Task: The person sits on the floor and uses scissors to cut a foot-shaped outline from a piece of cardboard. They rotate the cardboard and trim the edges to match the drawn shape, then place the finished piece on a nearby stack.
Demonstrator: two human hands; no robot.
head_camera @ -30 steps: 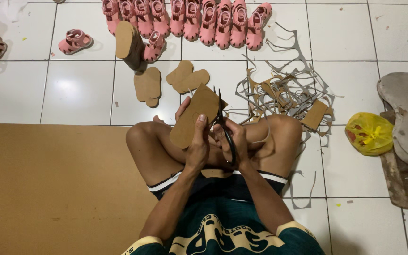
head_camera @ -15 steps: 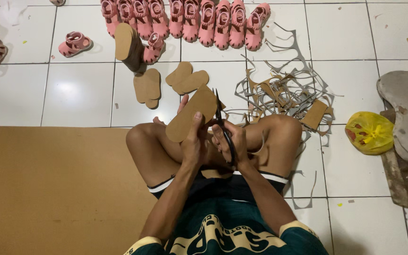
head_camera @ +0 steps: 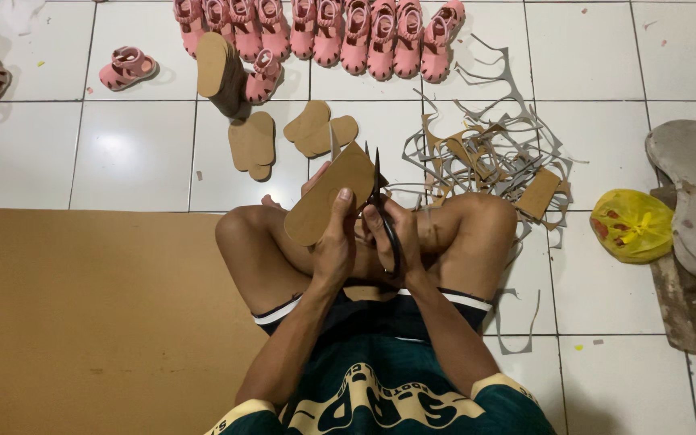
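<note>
Seated cross-legged on a white tiled floor [head_camera: 134, 153], a person cuts a tan sole-shaped cardboard piece [head_camera: 328, 201] held above the knees. The left hand [head_camera: 336, 246] clasps the piece, thumb on its face; the right hand [head_camera: 392, 234] is closed around black scissors [head_camera: 380, 205] (blades at the piece's edge). Cut soles [head_camera: 320, 129], offcut strips [head_camera: 485, 153] and pink children's sandals [head_camera: 364, 32] lie beyond.

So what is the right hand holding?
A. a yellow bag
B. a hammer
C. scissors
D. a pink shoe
C: the right hand grips black scissors, blades pointing up along the edge of the brown sole piece that the left hand holds.
</note>
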